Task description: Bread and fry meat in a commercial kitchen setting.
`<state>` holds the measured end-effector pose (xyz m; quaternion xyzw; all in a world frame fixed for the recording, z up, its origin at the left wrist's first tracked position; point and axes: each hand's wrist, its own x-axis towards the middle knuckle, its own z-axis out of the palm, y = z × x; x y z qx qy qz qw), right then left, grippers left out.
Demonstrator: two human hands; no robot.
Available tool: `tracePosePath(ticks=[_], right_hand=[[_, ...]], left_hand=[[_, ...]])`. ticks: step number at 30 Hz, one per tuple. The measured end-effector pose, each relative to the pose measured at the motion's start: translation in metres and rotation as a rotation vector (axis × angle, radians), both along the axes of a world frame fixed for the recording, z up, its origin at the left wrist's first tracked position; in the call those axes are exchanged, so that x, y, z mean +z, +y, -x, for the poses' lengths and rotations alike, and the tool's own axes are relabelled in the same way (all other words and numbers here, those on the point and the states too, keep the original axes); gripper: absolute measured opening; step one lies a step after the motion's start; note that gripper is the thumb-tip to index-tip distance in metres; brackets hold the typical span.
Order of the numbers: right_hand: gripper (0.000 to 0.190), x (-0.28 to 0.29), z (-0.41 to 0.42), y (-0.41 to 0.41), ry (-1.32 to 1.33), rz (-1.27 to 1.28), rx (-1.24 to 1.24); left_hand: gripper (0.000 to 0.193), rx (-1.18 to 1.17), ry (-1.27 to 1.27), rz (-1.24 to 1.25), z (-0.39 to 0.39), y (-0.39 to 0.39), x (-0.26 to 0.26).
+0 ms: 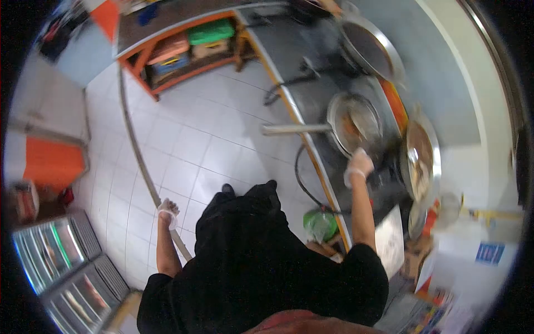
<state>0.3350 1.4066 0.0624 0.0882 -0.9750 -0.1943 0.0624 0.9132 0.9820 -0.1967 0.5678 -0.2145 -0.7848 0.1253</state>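
Note:
My right hand point(359, 163), in a clear plastic glove, is closed at the near rim of a metal saucepan point(333, 130). It seems to grip a slim cooking utensil point(355, 127) that reaches into the pan, though blur hides its shape. Some orange-brown food point(347, 124) shows inside. The pan's long handle point(288, 129) juts left past the counter edge. Low at my left side hangs my left hand point(168, 210), also gloved, with fingers partly curled. Behind it runs a long grey hose-like strip point(137, 146); whether the hand touches it cannot be told.
A dark cooking counter point(306, 106) runs along my right. Large metal bowls point(436, 158) and a wide pan point(371, 48) stand behind the saucepan. A black hose point(298, 173) loops below the counter's edge. An orange-framed table point(137, 62) stands ahead; a glass-fronted cabinet point(52, 254) is at left.

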Motion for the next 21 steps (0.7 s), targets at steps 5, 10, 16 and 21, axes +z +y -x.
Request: tracePosePath(ticks=[5, 10, 16, 21], right_hand=[[0.025, 0.015, -0.009, -0.028, -0.12, 0.069, -0.196], [0.031, 0.027, 0.023, -0.047, -0.259, 0.003, -0.3], [0.029, 0.141, 0.09, -0.17, -0.138, 0.068, -0.174], [0.033, 0.202, 0.142, -0.41, -0.216, 0.375, 0.368]], left_hand=[[0.03, 0.011, 0.003, 0.113, 0.025, -0.047, 0.024], [0.039, 0.02, 0.17, 0.075, 0.06, -0.121, 0.004], [0.033, 0.005, 0.212, 0.06, 0.087, -0.205, -0.008], [0.03, 0.125, -0.014, -0.039, 0.094, -0.282, -0.002]])
